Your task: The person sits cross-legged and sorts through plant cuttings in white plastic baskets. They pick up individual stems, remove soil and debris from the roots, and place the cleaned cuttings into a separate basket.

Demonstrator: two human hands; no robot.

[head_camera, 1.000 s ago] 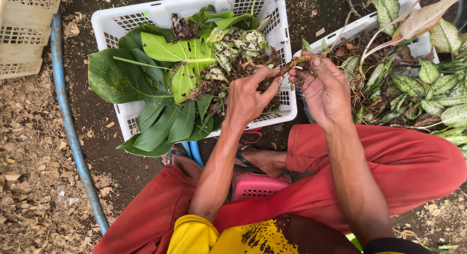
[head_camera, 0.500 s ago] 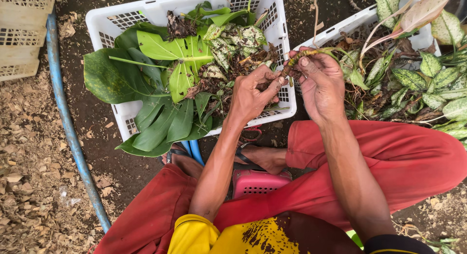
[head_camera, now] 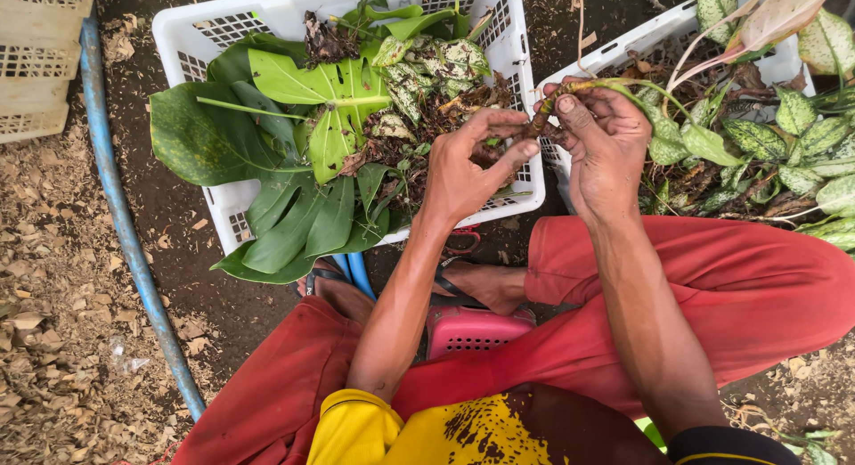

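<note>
My right hand [head_camera: 604,142] grips a plant cutting [head_camera: 583,88] by its muddy root end, its green stalk arching right over the right crate. My left hand [head_camera: 469,165] pinches the brown root tip of the same cutting with thumb and forefinger. Both hands hover over the gap between two white plastic crates. The left crate [head_camera: 517,46] holds large split green leaves [head_camera: 312,100] and speckled foliage with roots. The right crate [head_camera: 623,46] holds variegated green and pink plants [head_camera: 784,126].
A blue hose [head_camera: 120,216] runs down the soil at left beside a cream crate [head_camera: 36,64]. My red-trousered legs [head_camera: 739,278] and a pink stool [head_camera: 472,330] fill the foreground. Dry leaf litter covers the ground at left.
The view has shifted slightly. My fingers have worked along the cutting's root end; my left thumb and forefinger now pinch its tip. The crates have not moved.
</note>
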